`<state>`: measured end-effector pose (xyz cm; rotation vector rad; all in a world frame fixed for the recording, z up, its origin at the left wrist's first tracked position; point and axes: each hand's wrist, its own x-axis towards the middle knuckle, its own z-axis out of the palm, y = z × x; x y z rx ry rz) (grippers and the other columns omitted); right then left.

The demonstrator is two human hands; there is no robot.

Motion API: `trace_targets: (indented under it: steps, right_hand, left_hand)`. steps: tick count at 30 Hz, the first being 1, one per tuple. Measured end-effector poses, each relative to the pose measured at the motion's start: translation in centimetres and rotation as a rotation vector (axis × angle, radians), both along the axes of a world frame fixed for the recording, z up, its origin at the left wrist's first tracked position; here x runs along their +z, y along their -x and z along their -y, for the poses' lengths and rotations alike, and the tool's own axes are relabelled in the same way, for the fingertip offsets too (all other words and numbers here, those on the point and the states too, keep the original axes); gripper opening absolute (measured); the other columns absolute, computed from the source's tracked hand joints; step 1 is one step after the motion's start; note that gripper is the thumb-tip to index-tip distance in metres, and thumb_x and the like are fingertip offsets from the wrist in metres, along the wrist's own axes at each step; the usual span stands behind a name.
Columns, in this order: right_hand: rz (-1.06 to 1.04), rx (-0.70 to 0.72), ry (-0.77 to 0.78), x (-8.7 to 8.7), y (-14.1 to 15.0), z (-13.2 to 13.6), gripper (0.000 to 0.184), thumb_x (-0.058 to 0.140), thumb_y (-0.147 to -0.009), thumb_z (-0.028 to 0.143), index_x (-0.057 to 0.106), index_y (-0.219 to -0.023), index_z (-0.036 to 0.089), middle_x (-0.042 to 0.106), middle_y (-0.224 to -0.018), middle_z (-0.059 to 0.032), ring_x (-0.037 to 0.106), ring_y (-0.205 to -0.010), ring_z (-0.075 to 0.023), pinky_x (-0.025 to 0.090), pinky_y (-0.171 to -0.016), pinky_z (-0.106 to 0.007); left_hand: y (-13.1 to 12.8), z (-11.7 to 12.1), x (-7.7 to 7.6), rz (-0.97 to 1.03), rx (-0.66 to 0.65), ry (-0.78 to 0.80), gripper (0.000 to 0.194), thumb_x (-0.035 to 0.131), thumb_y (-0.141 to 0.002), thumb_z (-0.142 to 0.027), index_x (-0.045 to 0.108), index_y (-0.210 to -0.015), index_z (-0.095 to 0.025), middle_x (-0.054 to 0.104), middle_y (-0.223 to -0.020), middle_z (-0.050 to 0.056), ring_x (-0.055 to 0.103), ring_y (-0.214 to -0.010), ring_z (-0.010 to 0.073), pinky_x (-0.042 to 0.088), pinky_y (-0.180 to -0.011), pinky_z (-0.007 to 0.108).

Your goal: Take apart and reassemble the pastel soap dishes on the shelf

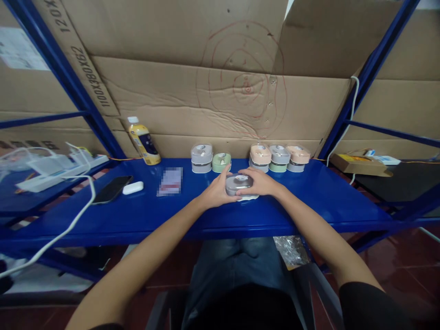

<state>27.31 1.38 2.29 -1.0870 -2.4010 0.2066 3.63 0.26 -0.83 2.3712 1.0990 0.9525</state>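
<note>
Between my two hands is a small grey box with a clear domed lid [237,182], held just above the blue table [192,211]. My left hand [217,189] grips its left side, thumb up along the back edge. From the right, my right hand [261,182] wraps round it, with fingertips at the front. Something pale shows beneath the box, partly hidden. Behind my left hand stand a green box [221,162] and a grey stack of boxes [201,158]. Behind my right hand are stacked boxes: peach on grey [260,157], grey on green [279,158], peach on grey [298,158].
On the left lie a phone [112,189], a white earbud case [133,188] and a blurred packet [170,181]. A yellow bottle [144,141] leans by the cardboard wall [154,87]. A white cable [77,217] hangs at the left; an open carton [359,164] sits right.
</note>
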Motion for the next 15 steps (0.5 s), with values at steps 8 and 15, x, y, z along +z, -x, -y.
trace_targets:
  steps: [8,15]
  right_hand:
    - [0.091,0.093,0.185,0.4,-1.7,-0.2,0.111,0.086,-0.067,0.072,0.049,-0.157,0.02,0.061,-0.145,-0.0188,0.061,-0.131,-0.0388,0.051,-0.109,-0.054]
    - [-0.027,0.258,0.144,0.9,-2.4,-0.4,0.079,0.085,-0.078,0.059,0.063,-0.146,0.026,0.068,-0.136,-0.0111,0.064,-0.123,-0.0305,0.051,-0.109,-0.049]
  left_hand:
    - [0.4,-0.2,-0.2,-0.121,-0.031,0.007,0.121,0.09,-0.068,-0.057,0.026,-0.164,-0.018,0.044,-0.162,0.023,0.046,-0.149,0.0419,0.04,-0.121,0.057]
    - [0.7,-0.5,-0.2,-0.133,-0.079,-0.059,0.095,0.087,-0.074,-0.059,0.047,-0.151,-0.022,0.056,-0.152,0.016,0.052,-0.143,0.0383,0.044,-0.12,0.053]
